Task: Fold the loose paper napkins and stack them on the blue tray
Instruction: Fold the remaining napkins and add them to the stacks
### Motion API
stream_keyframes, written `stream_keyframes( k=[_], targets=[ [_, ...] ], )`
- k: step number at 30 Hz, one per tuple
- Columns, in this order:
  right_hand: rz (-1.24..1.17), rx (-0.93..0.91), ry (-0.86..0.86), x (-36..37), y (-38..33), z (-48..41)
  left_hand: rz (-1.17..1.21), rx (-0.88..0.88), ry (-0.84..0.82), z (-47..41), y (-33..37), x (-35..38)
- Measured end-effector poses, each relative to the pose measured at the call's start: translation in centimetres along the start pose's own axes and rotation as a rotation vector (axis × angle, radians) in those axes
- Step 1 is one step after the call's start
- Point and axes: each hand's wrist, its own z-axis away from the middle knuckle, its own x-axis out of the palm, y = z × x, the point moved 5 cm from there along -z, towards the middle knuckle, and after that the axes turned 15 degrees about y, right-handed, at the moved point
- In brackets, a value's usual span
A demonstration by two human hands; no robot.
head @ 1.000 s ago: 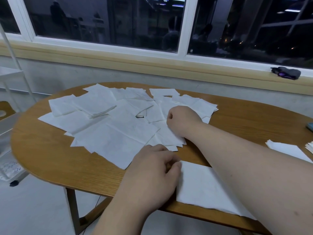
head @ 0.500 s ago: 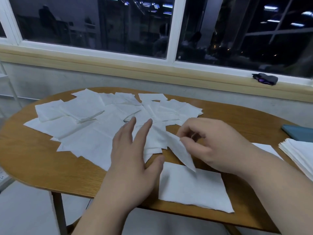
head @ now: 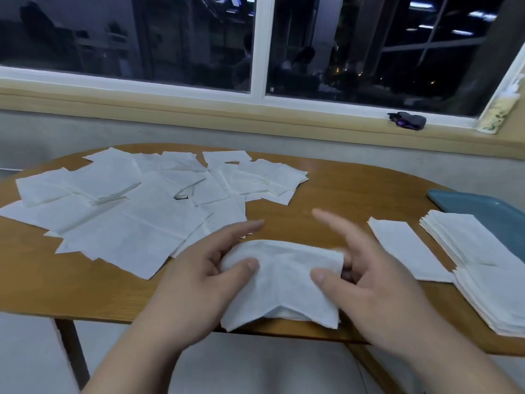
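Whereas the left hand (head: pixel 196 282) lay flat before, it and the right hand (head: pixel 377 297) now pinch a napkin (head: pixel 279 282).

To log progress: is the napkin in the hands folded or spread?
Half folded: the napkin bends over itself, far edge rounded, held by left hand and right hand.

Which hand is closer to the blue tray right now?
Right. The right hand holds the napkin by its right end, toward the blue tray; the left hand holds its left end, farther off.
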Motion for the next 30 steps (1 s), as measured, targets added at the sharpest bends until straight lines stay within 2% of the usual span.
stream_keyframes(
  k=[4,8,13,21,30],
  targets=[
    [0.01,0.052,0.139,1.0,2.0,0.6,-0.148,-0.031,0.03,-0.3,-0.7,0.5],
    [-0.017,0.152,0.202,1.2,3.7,0.3,-0.205,-0.081,-0.02,-0.5,-1.5,0.6],
    [0.002,0.145,0.153,1.4,4.7,-0.5,-0.201,-0.053,-0.01,-0.7,-1.8,0.9],
    [0.035,0.081,0.14,1.3,5.4,-1.2,-0.357,0.002,-0.039,-1.2,-3.1,1.4],
    [0.227,0.024,0.128,1.5,6.6,-0.8,-0.469,0.074,-0.059,-1.3,-3.1,1.8]
  ],
)
